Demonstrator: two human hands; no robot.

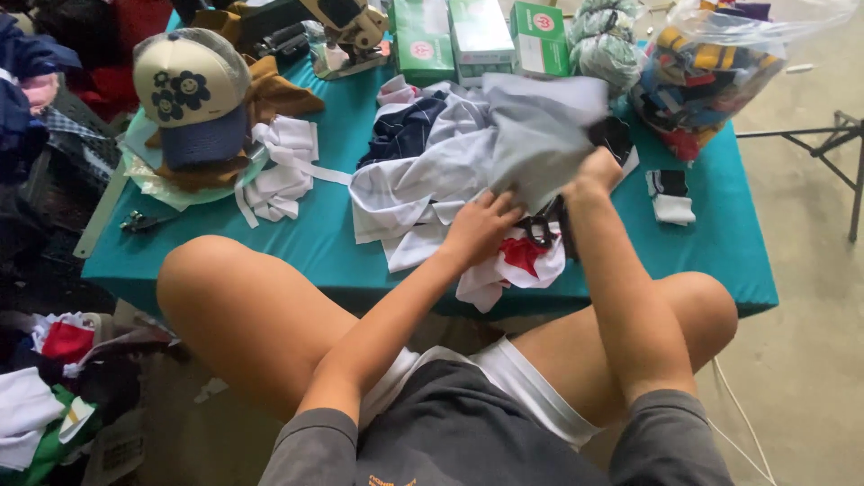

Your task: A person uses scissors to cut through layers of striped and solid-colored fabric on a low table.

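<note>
Holding up a floppy pale grey cloth piece (540,135) is our right hand (596,171), fist closed on its lower corner, probably so it hangs free. It sits above the heap of white and navy fabric scraps (423,180) on the teal padded table (324,234). Our left hand (481,225) presses flat-ish on that heap, fingers curled into it. Left of the heap: folded white strips (279,171), then a cream-and-denim flower cap (191,94). Behind it, green boxes (477,36).
</note>
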